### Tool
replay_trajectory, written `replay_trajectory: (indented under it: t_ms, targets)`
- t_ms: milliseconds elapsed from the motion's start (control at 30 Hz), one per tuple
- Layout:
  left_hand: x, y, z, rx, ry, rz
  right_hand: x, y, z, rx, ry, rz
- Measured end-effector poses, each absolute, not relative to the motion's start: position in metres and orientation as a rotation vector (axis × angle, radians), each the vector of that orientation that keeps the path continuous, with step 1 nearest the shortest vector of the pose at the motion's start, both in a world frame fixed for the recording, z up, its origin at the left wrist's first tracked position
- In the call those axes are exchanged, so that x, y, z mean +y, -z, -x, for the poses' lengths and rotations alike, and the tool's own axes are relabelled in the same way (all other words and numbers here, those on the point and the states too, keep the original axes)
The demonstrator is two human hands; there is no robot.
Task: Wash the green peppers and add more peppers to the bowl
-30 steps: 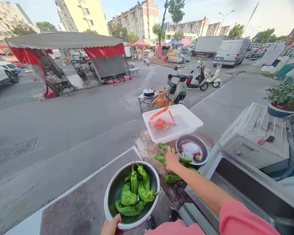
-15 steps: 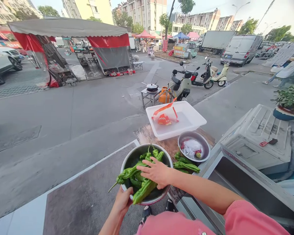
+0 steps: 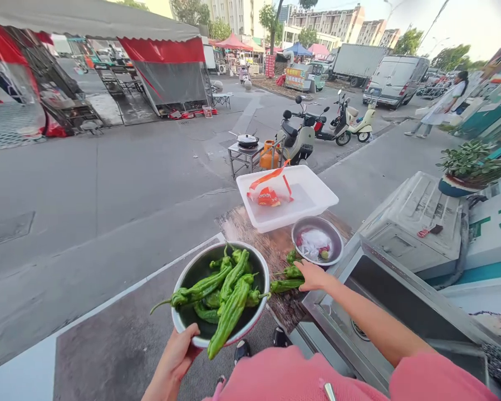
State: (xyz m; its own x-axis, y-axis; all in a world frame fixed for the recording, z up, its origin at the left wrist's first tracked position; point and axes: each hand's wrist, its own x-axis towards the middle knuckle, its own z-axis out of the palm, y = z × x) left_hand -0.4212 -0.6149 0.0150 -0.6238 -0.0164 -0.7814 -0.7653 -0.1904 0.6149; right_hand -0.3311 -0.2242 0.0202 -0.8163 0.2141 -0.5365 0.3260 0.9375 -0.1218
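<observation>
My left hand (image 3: pixel 178 352) grips the near rim of a large metal bowl (image 3: pixel 176 314), its thumb over the edge. Several long, wrinkled green peppers (image 3: pixel 234 295) lie heaped in this bowl; one pokes over the left rim and another over the front. To the right, my right hand (image 3: pixel 312 275) is closed around the ends of a few loose green peppers (image 3: pixel 288 285) on the wooden board (image 3: pixel 271 250). Part of them is hidden under the fingers. Just behind that hand sits a smaller metal bowl (image 3: pixel 339 245) with a clear plastic bag (image 3: pixel 316 244) in it.
A white plastic tray (image 3: pixel 317 195) at the board's far side holds an orange-and-clear bag (image 3: pixel 271 192). A metal sink (image 3: pixel 384 295) lies under my right arm. Farther off are a small stove table with a pan (image 3: pixel 247 142), an orange gas cylinder (image 3: pixel 269 156) and parked scooters (image 3: pixel 298 139).
My right hand has left the peppers in the large bowl and moved right to the loose ones on the board. The large bowl stays in my left hand; the view has turned right.
</observation>
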Motion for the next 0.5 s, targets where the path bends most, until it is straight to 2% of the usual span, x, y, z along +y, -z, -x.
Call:
replay_trajectory:
  t_ms: [100, 167, 267, 500]
  targets:
    - [-0.620, -0.014, 0.422, 1.534, -1.879, 0.951, -0.233, 0.030, 0.333, 2.638, -0.084, -0.244]
    - [-0.622, -0.013, 0.420, 1.531, -1.891, 0.967, -0.243, 0.050, 0.347, 2.631, -0.199, -0.287]
    - [-0.625, -0.010, 0.417, 1.538, -1.879, 0.981, -0.244, 0.060, 0.369, 2.578, -0.184, -0.378]
    - [-0.625, -0.001, 0.415, 1.527, -1.880, 0.996, -0.232, 0.051, 0.358, 2.765, -0.064, -0.096]
